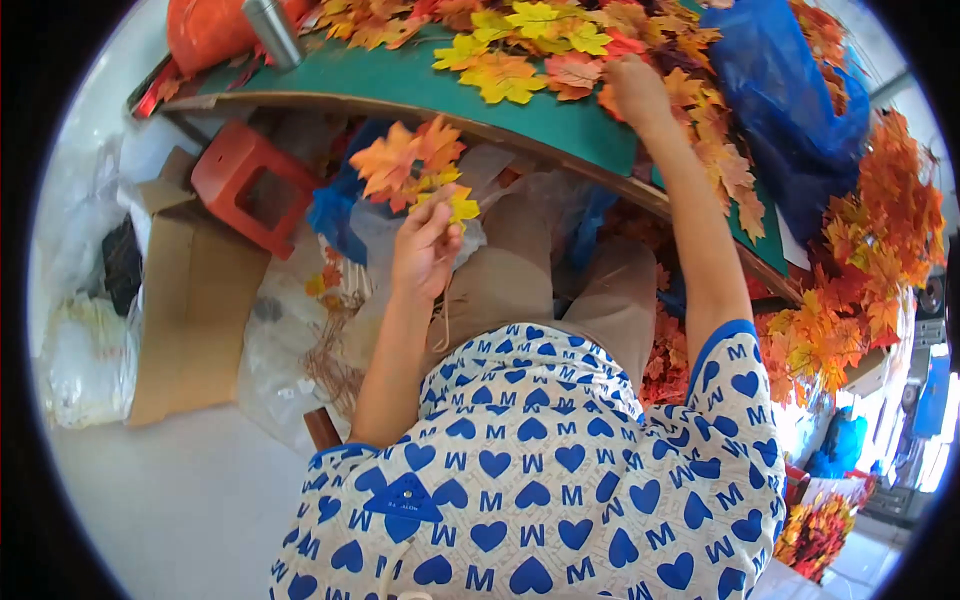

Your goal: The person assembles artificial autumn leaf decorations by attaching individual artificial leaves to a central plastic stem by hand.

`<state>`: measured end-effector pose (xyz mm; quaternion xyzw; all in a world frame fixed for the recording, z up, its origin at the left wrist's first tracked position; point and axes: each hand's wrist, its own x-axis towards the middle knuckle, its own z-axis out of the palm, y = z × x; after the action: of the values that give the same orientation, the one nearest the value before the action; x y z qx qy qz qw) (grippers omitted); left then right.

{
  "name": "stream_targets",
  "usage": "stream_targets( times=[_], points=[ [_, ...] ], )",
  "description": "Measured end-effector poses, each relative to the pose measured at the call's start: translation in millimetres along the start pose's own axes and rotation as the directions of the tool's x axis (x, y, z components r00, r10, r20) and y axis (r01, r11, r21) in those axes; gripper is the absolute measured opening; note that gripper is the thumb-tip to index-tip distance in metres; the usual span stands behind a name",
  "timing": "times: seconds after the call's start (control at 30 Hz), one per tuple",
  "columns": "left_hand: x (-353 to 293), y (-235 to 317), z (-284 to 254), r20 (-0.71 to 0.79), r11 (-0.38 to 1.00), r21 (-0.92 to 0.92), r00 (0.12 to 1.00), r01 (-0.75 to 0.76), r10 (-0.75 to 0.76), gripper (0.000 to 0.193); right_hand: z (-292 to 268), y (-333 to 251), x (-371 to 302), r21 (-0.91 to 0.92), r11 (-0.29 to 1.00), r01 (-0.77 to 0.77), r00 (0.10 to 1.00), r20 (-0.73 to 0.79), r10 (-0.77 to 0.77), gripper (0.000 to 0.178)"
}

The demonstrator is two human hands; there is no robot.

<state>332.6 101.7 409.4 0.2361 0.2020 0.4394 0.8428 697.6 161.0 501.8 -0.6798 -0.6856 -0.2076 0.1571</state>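
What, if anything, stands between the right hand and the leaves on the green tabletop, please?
Nothing visible stands in the way: the right hand is right at the leaves on the green tabletop; the blue plastic bag lies off to its right.

The left forearm (390,345) goes up from the elbow with a small slant to the right. The left hand (428,245) is raised in front of the body, and its thumb and fingers are brought together in a pinch. The right arm (698,215) is stretched farther forward and leans inward. The right hand (637,95) is bent downward with curled fingers, whose tips are partly hidden. Both hands are well apart. The thighs (500,285) point forward, with the knees slightly separated.
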Motion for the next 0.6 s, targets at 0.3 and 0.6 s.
stream_targets(
  times=[0.3, 0.6],
  points=[
    [-12.4, 9.2, 30.0, 0.156, 0.975, 0.216, 0.984, 0.051, -0.086, 0.063, -8.4, 34.9, 14.3, 0.117, 0.988, -0.100, 0.940, -0.315, 0.132, 0.017],
    [-5.9, -7.3, 25.0, 0.211, 0.981, 0.153, 0.966, 0.116, -0.147, 0.045, -51.1, 10.9, -32.9, 0.986, -0.154, 0.070, 0.690, 0.063, 0.721, 0.022]
  ],
)
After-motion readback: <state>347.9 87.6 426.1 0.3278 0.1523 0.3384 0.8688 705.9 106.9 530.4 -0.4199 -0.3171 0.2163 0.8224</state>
